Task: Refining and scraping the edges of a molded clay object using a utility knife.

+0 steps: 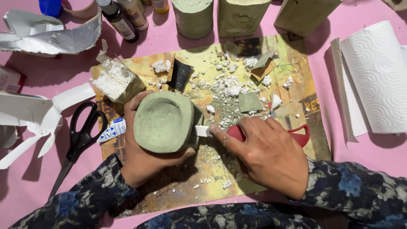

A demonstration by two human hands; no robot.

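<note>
Fingers of the right hand point(271, 157) wrap a red-handled knife point(296, 135), grip closed around the handle with the forefinger stretched along the blade's back; the blade runs level, pointing left, its tip gone into the right side of the green clay mould point(163, 122). That mould sits just left of the knife, tipped so its hollow oval face looks up, and the left hand point(142, 159) cups it from below and behind, grip closed on it, thumb at the lower edge. Both rest over a stained yellow board point(296, 80) strewn with white crumbs point(231, 87) and a flat green shard point(249, 101). Just left of the mould lies a small white-and-blue tube point(112, 129), then black scissors point(82, 133) on the pink counter point(369, 157). A clear bag of white chunks point(114, 80) sits up-left, labelled bottles point(125, 17) along the far edge, a paper towel roll point(377, 76) at right.
</note>
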